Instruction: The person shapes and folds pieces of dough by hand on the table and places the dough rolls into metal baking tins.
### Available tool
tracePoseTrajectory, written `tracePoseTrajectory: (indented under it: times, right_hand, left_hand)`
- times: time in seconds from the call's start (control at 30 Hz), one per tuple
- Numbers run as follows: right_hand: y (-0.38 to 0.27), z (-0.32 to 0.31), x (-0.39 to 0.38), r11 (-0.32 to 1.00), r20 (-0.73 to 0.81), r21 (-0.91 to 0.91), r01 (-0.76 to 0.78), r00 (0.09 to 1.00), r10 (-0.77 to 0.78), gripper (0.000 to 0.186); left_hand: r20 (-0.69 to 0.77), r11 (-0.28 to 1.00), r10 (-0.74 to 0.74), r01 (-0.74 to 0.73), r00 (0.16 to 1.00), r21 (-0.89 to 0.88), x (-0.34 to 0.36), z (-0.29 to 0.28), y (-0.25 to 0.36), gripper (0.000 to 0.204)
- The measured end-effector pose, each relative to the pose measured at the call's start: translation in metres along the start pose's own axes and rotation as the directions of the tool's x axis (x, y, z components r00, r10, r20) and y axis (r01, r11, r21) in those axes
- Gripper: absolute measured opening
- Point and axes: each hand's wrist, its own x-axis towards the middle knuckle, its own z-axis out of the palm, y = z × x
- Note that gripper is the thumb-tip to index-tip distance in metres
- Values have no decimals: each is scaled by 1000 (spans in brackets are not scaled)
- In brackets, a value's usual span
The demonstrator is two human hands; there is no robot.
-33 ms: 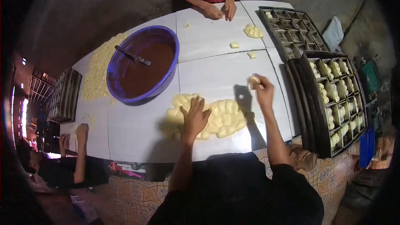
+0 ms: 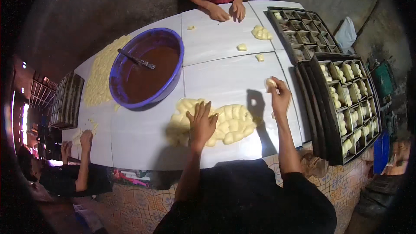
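My left hand (image 2: 202,123) lies palm down with its fingers spread on a wide patch of pale yellow dough pieces (image 2: 234,123), which sit pressed close together on the white table (image 2: 225,78). Off to the right, my right hand (image 2: 281,97) is raised over the tabletop. Between its thumb and fingers it grips a small round dough piece (image 2: 271,82), partly covered by the fingers. Farther off lie two single dough pieces, one a small lump (image 2: 242,47), and a little cluster of dough (image 2: 261,32).
A blue basin (image 2: 181,60) of brown filling with a utensil stands at the left, beside a dough sheet (image 2: 102,73). Stacked divided trays (image 2: 342,71) at the right hold dough; another divided tray (image 2: 303,34) lies beyond. Co-workers' hands (image 2: 225,12) work at the far edge and far left.
My right hand has shifted slightly to the right with the dough piece still in its fingers. My left hand stays on the dough patch. The whole view has shifted a little.
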Motion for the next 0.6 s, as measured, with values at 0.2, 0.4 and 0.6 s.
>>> tracePoseTrajectory:
  times: [0.2, 0.4, 0.6]
  right_hand:
    - [-46, -16, -66, 936, 657, 96, 339, 685, -315, 20]
    - [-49, -17, -82, 996, 506, 69, -49, 863, 7, 26]
    - [-21, -5, -85, 997, 384, 79, 22, 922, -50, 43]
  left_hand:
    - [138, -855, 390, 414, 910, -313, 2, -8, 80, 43]
    - [190, -532, -19, 151, 982, -833, -1, -15, 111, 51]
    - [276, -536, -170, 146, 946, -832, -21, -10, 125, 62]
